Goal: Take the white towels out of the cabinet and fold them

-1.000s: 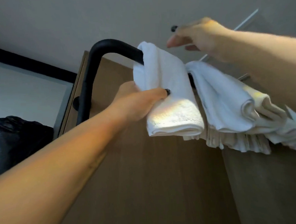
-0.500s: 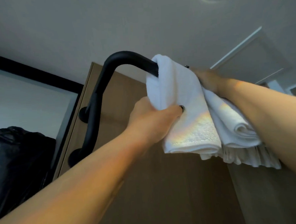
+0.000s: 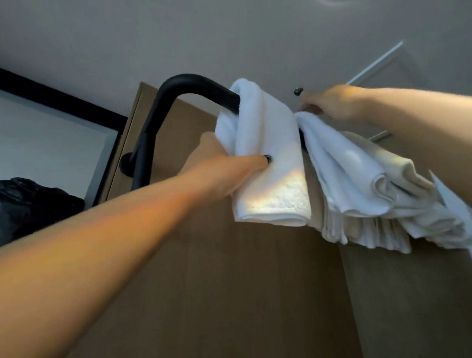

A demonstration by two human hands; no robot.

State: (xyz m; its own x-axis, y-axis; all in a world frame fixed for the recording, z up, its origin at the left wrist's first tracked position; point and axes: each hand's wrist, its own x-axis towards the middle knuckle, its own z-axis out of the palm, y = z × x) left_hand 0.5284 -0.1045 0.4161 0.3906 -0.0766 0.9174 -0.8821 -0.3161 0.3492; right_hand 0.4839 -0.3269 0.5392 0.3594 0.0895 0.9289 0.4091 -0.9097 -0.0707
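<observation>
Left hand (image 3: 223, 165) is gripping a white towel (image 3: 266, 155) on the black bar (image 3: 186, 88), frame centre; right hand (image 3: 326, 103) is seemingly pinching the next towel (image 3: 346, 170). Next: lifting both off.

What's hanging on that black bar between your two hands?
In the head view, white towels: the folded towel gripped by the left hand, then bunched towels draped over the black bar under the right hand.

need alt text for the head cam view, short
Seen from below, the left hand grips a folded white towel draped over a black rail, while the right hand holds the neighbouring towels at the top.
</observation>
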